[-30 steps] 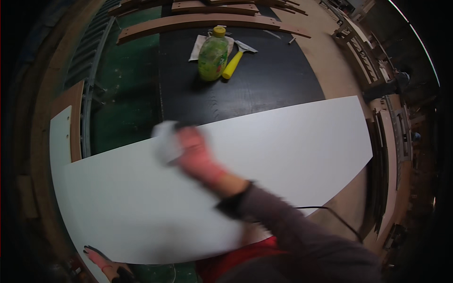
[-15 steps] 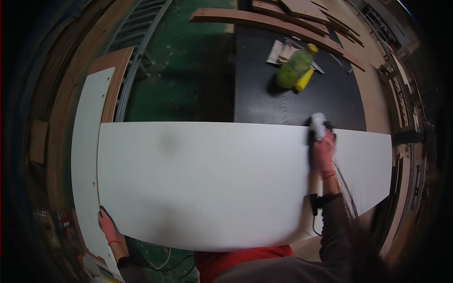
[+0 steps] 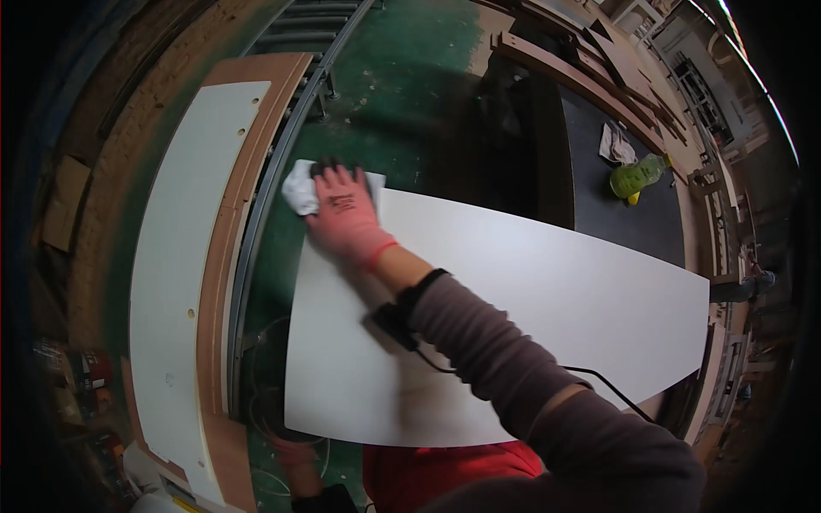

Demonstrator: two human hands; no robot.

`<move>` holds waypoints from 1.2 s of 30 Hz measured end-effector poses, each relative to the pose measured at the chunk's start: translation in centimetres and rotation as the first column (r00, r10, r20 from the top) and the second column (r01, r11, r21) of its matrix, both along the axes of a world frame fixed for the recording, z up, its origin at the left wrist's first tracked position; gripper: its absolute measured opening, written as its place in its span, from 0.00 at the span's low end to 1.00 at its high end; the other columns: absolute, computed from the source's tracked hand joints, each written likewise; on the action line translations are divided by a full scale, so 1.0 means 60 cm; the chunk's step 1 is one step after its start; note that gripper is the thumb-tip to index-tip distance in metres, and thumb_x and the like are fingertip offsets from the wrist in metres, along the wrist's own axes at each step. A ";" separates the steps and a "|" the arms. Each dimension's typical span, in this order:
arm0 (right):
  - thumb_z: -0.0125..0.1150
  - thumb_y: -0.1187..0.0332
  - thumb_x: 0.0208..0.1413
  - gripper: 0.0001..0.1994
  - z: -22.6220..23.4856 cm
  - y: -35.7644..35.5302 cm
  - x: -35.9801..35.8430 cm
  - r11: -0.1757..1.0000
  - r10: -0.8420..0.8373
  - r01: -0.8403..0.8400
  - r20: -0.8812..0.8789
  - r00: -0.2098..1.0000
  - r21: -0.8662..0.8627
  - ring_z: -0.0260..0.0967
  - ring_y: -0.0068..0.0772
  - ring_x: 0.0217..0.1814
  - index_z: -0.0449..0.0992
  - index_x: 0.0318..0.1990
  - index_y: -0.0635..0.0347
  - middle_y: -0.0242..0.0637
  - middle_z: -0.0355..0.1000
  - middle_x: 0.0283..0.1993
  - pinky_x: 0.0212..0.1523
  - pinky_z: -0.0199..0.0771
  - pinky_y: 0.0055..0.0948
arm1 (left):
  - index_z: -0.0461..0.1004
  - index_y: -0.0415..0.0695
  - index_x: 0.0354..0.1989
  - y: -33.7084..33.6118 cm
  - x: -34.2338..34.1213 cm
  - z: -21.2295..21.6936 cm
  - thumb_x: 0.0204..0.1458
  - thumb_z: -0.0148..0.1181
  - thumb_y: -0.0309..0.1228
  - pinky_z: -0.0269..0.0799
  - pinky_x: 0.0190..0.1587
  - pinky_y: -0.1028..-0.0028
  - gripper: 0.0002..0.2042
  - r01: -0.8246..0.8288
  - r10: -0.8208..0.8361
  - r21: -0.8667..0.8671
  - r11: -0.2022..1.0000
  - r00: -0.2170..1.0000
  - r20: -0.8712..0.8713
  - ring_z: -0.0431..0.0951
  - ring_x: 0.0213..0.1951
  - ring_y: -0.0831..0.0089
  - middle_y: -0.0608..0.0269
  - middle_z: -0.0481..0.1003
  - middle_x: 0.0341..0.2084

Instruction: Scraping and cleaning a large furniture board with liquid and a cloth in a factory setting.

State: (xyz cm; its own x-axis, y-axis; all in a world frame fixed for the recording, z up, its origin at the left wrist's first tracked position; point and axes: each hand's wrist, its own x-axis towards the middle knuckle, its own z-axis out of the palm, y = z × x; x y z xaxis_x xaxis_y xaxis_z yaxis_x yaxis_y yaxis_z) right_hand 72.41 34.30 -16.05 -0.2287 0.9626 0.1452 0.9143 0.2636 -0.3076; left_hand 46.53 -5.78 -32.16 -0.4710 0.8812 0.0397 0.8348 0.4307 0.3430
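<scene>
A large white panel (image 3: 513, 299) lies in front of me, its glossy face up. At its far left corner, my right hand (image 3: 344, 214), in a pink glove with dark fingertips, presses a crumpled white cloth (image 3: 300, 188); part of the cloth hangs past the edge. My right forearm crosses over the panel. Low by the near left corner, my left hand (image 3: 295, 451) is dim and blurred. It is next to the panel's edge, and its fingers cannot be made out.
On the left, another white panel with holes (image 3: 184, 282) rests on brown boards (image 3: 248, 128) over a roller conveyor (image 3: 312, 38). A dark table (image 3: 620, 205) at the far right bears a green bottle (image 3: 637, 175), a rag (image 3: 616, 144) and brown strips (image 3: 547, 61).
My right hand has swept with the cloth from the panel's far right edge to its far left corner. The left hand has shifted toward me, and a gap now separates the two panels.
</scene>
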 end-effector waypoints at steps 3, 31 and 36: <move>0.55 0.60 0.47 0.25 0.002 -0.082 -0.081 0.949 0.295 -0.303 -0.093 0.951 -0.090 0.51 0.48 0.66 0.66 0.52 0.66 0.49 0.61 0.58 0.68 0.43 0.48 | 0.58 0.36 0.59 0.076 0.042 0.110 0.52 0.59 0.40 0.66 0.53 0.69 0.30 0.015 0.005 -0.069 0.998 0.961 0.277 0.72 0.49 0.65 0.50 0.69 0.51; 0.58 0.60 0.44 0.31 0.014 -0.055 -0.040 0.996 0.088 -0.088 0.020 0.996 -0.015 0.53 0.49 0.64 0.62 0.55 0.67 0.49 0.62 0.54 0.68 0.41 0.47 | 0.53 0.43 0.65 0.174 0.048 0.169 0.60 0.32 0.55 0.47 0.65 0.62 0.33 -0.207 -0.019 -0.561 0.802 -0.947 0.322 0.56 0.63 0.63 0.60 0.55 0.64; 0.61 0.59 0.38 0.28 -0.013 -0.278 -0.099 0.822 0.549 -0.566 -0.186 0.815 -0.053 0.57 0.48 0.59 0.67 0.49 0.63 0.46 0.63 0.51 0.64 0.47 0.55 | 0.53 0.45 0.65 0.184 0.053 0.185 0.58 0.34 0.57 0.48 0.64 0.60 0.34 -0.149 0.027 -0.338 0.929 -0.886 0.463 0.57 0.62 0.61 0.59 0.56 0.64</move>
State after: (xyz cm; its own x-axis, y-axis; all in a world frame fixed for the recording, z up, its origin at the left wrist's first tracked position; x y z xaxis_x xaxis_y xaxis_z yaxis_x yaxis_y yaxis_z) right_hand 66.48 17.60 -16.85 -0.7136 0.6876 0.1339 0.5576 0.6733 -0.4856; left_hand 49.70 5.24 -21.05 0.2685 0.7917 -0.5487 -0.9544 0.2960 -0.0399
